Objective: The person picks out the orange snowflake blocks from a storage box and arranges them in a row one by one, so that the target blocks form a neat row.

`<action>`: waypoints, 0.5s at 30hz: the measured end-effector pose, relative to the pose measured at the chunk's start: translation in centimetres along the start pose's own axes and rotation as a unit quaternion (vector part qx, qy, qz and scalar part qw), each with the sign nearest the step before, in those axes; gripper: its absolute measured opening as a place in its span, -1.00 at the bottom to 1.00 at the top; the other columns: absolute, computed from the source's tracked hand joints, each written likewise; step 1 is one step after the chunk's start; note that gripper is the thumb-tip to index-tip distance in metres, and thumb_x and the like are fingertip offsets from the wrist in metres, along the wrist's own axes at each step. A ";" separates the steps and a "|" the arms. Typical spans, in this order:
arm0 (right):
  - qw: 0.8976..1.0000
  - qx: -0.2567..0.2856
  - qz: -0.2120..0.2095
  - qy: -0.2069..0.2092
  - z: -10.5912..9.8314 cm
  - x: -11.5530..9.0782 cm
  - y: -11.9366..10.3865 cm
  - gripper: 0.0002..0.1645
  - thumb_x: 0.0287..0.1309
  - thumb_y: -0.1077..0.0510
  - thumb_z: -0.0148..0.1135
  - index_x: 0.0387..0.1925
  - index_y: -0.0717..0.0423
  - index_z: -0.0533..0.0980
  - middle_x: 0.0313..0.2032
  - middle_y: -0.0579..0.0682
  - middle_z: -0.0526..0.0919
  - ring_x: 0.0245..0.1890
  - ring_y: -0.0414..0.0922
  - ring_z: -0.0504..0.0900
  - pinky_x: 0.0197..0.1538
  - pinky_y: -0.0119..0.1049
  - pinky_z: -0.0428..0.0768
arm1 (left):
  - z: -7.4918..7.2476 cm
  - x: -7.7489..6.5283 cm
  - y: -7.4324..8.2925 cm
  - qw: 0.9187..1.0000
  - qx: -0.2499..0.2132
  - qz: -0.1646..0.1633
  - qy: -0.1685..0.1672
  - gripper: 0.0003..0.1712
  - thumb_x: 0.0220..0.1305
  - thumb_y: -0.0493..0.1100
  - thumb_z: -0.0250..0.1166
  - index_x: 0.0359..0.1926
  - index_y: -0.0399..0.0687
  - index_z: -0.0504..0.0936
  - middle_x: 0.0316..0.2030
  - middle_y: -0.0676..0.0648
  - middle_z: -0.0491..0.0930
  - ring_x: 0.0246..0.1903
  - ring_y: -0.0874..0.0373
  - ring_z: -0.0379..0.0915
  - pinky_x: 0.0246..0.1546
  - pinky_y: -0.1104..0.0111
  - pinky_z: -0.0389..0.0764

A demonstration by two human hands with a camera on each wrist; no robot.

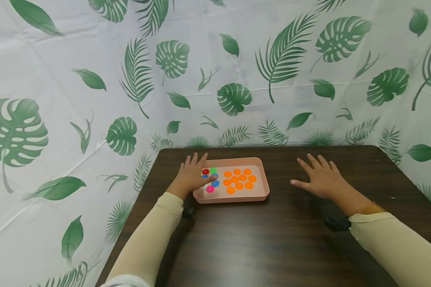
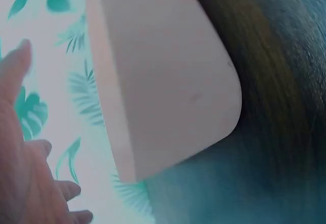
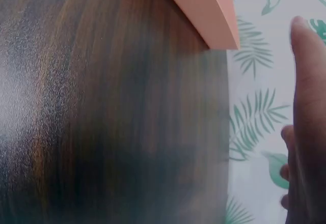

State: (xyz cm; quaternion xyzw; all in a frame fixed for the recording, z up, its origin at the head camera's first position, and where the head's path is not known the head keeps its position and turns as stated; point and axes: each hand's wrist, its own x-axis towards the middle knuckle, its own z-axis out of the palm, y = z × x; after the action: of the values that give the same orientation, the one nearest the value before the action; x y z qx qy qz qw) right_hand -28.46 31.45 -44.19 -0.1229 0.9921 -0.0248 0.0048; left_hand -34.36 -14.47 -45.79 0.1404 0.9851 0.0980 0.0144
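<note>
your left hand (image 1: 192,175) is over the left end of the tray (image 1: 233,200), its fingers straight and apart, gripping nothing; you cannot tell from these views whether it touches the rim. its thumb reaches over the tray and partly covers the coloured pieces there. your right hand (image 1: 321,177) is over the bench (image 1: 255,239), well apart from the tray on its right side, fingers and thumb also spread with nothing between them. a dark band (image 1: 337,224) sits at your right wrist, and a dark thing shows under your left. pale sleeves (image 1: 398,239) cover both forearms. the tray, pink and shallow with rounded corners, lies flat toward the far left of the bench. at its left end, beside your left thumb, are a red piece (image 1: 205,171), a green piece (image 1: 213,170), some blue pieces (image 1: 215,183) and a pink piece (image 1: 210,189), all small and flower-like. ten orange pieces (image 1: 242,177) lie in a loose cluster around the tray's middle and right. past the bench's far edge hangs a white cloth (image 1: 201,107) printed with green leaves.
</note>
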 end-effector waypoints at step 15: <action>0.997 0.048 -0.059 0.003 1.6 0.6 -1.0 0.18 0.29 -0.61 0.00 0.62 0.08 0.11 0.46 0.37 0.27 0.42 0.44 0.22 0.30 0.59 0.18 | 1.3 -1.0 -3.2 0.905 -0.388 -0.174 -0.020 -0.17 0.35 -0.11 0.43 0.54 -0.13 0.30 0.25 -0.36 0.53 0.03 -0.19 0.66 -0.13 0.13 0.77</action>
State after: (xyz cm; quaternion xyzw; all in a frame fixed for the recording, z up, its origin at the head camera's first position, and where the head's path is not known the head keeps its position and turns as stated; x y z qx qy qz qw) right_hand -28.79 30.23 -45.69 -0.1803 0.9809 -0.0734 0.0060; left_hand -34.15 -17.47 -47.73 -0.0476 0.8775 0.4657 0.1041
